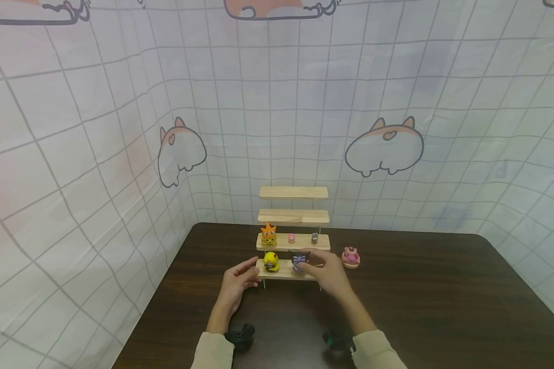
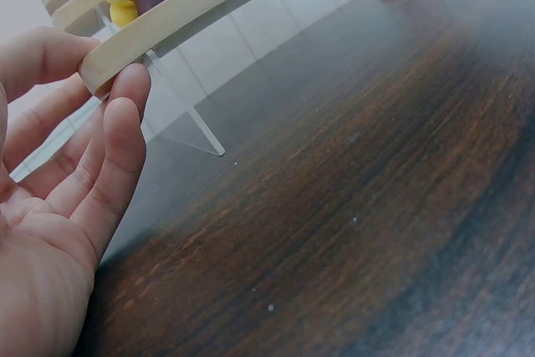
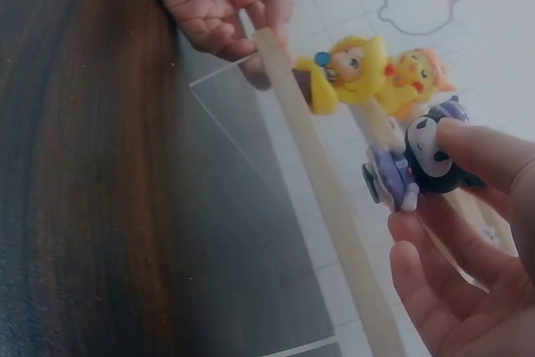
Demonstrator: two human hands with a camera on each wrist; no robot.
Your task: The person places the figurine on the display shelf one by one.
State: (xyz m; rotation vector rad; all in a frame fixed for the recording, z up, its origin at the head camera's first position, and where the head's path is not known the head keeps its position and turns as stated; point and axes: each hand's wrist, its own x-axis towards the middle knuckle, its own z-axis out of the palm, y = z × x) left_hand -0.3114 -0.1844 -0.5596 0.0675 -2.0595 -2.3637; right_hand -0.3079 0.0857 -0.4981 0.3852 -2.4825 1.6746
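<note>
My left hand [image 1: 239, 283] pinches the left end of the lowest board [image 2: 159, 24] of a tiered wooden display rack, thumb on top and fingers below. On that board, close to the left hand, sits a yellow-haired figurine [image 1: 271, 262] in a dark purple dress. My right hand [image 1: 327, 270] grips a small black-and-purple figurine [image 3: 430, 155] between thumb and fingers. In the right wrist view its base shows free of the fingers, and it tilts over beside the lowest board. The head view has it over the middle of that board, partly covered by the hand.
An orange-and-yellow figurine [image 1: 269, 236], a tiny pink figure [image 1: 292, 238] and a tiny grey figure [image 1: 314, 238] stand one board higher. Two bare boards rise above. A pink figurine [image 1: 351, 258] sits on the dark table [image 1: 424, 302] right of the rack. Clear side supports [image 2: 188, 106] carry the boards.
</note>
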